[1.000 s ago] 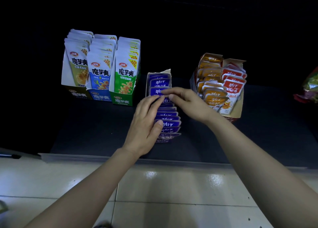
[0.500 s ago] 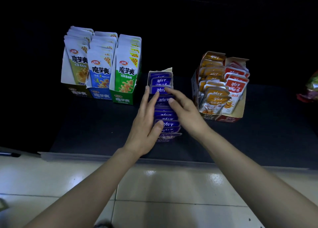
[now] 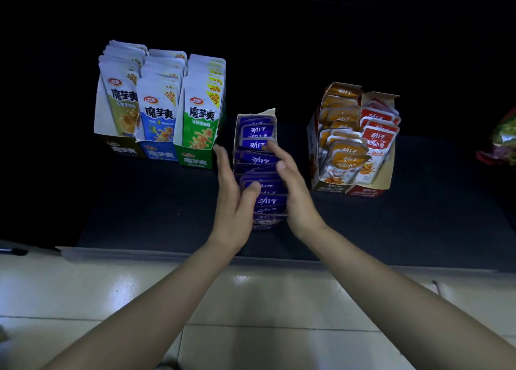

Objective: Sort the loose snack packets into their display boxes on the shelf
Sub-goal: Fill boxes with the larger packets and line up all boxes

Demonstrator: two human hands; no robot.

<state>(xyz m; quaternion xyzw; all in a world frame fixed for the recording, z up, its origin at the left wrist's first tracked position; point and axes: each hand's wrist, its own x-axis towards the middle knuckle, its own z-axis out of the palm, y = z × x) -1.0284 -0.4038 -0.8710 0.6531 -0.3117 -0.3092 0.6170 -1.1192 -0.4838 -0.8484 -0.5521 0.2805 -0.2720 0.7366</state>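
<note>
On the dark shelf point(image 3: 139, 202), flat left hand point(image 3: 234, 199) and right hand point(image 3: 293, 191) press the purple packets point(image 3: 259, 160) sideways; bare shelf flanks them.

Glossy pale floor tiles point(image 3: 83, 286) catch overhead light; a slim dark object point(image 3: 12, 251) lies at their far-left edge.

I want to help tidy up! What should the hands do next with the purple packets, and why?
Probably squeeze the row together and push it deeper into the purple box. The left hand and right hand flank the purple packets, fingers straight, and the packets fan out unevenly toward the shelf edge.
</note>
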